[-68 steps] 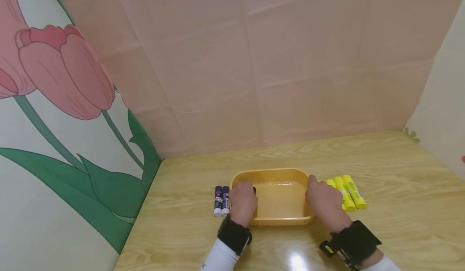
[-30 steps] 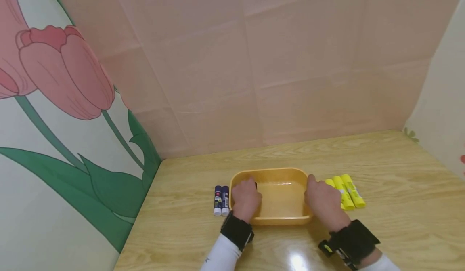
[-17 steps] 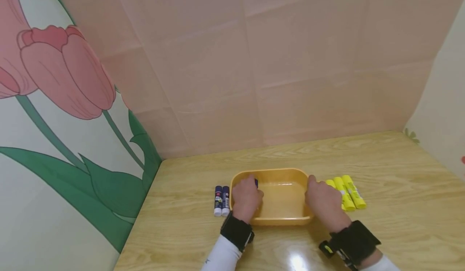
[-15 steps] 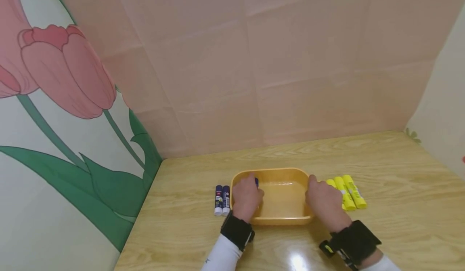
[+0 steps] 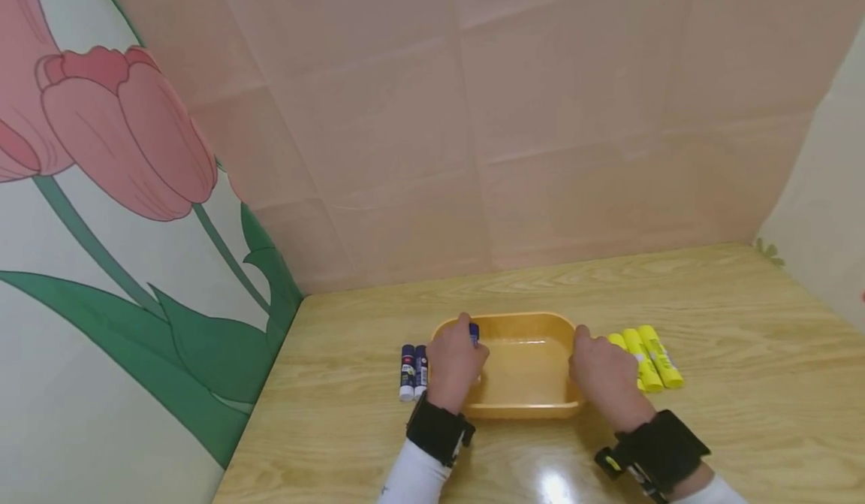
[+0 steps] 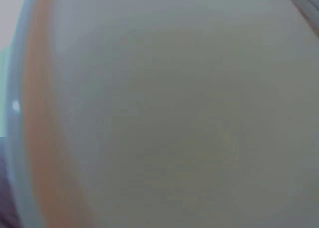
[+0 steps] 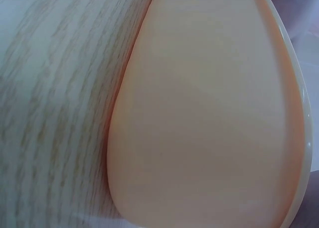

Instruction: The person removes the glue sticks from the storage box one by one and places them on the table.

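Note:
In the head view my left hand (image 5: 456, 361) is at the left side of the yellow-orange plastic tray (image 5: 523, 412), fingers curled round a dark blue glue stick (image 5: 474, 333). Only the blue end shows past the fingers; the hand hides most of the rest. My right hand (image 5: 604, 376) grips the tray's right rim, thumb side on the edge. The tray's outer wall (image 6: 174, 113) fills the left wrist view. Over in the right wrist view, the tray wall (image 7: 199, 113) stands beside the wood-grain table.
Two blue glue sticks with white ends (image 5: 408, 372) lie side by side left of the tray. Several yellow glue sticks (image 5: 652, 357) lie to its right, partly behind my right hand. The table (image 5: 338, 444) meets a pinkish covered wall (image 5: 439, 151) at the back.
My left hand shifted right into the tray's left side, then rose slightly and back left; more of the blue glue stick shows beside it. My right hand stays on the rim.

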Action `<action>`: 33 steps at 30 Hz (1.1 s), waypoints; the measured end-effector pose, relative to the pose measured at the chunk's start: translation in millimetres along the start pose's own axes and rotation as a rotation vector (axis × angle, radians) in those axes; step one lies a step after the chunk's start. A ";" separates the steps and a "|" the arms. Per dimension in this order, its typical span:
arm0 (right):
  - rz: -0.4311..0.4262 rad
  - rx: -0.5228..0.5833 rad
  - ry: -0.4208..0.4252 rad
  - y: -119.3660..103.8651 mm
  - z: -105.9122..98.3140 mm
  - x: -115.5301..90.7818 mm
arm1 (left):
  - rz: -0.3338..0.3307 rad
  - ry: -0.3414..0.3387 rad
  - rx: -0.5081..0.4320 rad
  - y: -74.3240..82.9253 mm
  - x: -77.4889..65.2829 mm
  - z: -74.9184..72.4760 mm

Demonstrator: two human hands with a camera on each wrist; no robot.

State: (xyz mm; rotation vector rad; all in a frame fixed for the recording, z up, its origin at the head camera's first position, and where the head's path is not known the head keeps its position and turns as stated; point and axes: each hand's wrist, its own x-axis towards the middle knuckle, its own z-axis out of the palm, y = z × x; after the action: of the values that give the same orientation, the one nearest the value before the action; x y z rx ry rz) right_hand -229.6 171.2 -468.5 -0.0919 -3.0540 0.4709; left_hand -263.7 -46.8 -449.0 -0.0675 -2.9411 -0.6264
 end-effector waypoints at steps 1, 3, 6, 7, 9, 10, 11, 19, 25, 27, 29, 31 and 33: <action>0.002 0.000 -0.001 0.1 0.1 0.1 | -0.001 0.003 -0.009 0.0 -0.5 -1.9; 0.006 0.001 -0.003 0.3 0.1 0.2 | -0.003 0.001 -0.023 0.2 -1.1 -5.5; 0.003 0.006 0.002 0.6 -0.1 0.2 | -0.015 -0.011 -0.028 0.6 -0.9 -9.9; 0.000 0.005 0.004 0.6 -0.2 0.1 | -0.020 -0.016 -0.030 0.7 -0.6 -11.1; -0.005 0.005 0.008 0.5 -0.4 0.1 | -0.031 -0.023 -0.033 0.4 -0.2 -13.0; -0.006 0.004 0.008 0.5 -0.4 0.1 | -0.038 -0.027 -0.038 0.2 0.1 -13.6; -0.007 0.003 0.008 0.4 -0.5 0.1 | -0.043 -0.029 -0.040 0.2 0.1 -14.5; -0.014 -0.001 0.026 2.1 0.9 0.0 | -0.063 -0.033 -0.078 1.0 -2.4 -22.6; -0.017 0.001 0.027 2.1 0.6 0.0 | -0.055 -0.022 -0.100 -0.2 -5.7 -29.0; -0.015 0.004 0.024 1.7 0.8 -0.2 | -0.054 -0.019 -0.111 -0.7 -7.5 -31.7; -0.013 0.005 0.018 1.1 0.7 -0.3 | -0.057 -0.021 -0.124 -1.1 -9.5 -34.6; -0.011 0.006 0.013 0.6 0.4 -0.5 | -0.061 -0.024 -0.142 -1.5 -11.1 -37.3; -0.016 0.003 0.023 0.8 0.7 -0.3 | -0.061 -0.023 -0.142 -1.9 -11.7 -38.9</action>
State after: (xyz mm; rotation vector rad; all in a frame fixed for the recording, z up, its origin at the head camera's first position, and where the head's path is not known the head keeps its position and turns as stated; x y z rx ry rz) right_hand -229.3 171.8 -469.5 -0.0730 -3.0292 0.4699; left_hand -247.6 -64.6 -416.1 0.0014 -2.9264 -0.8479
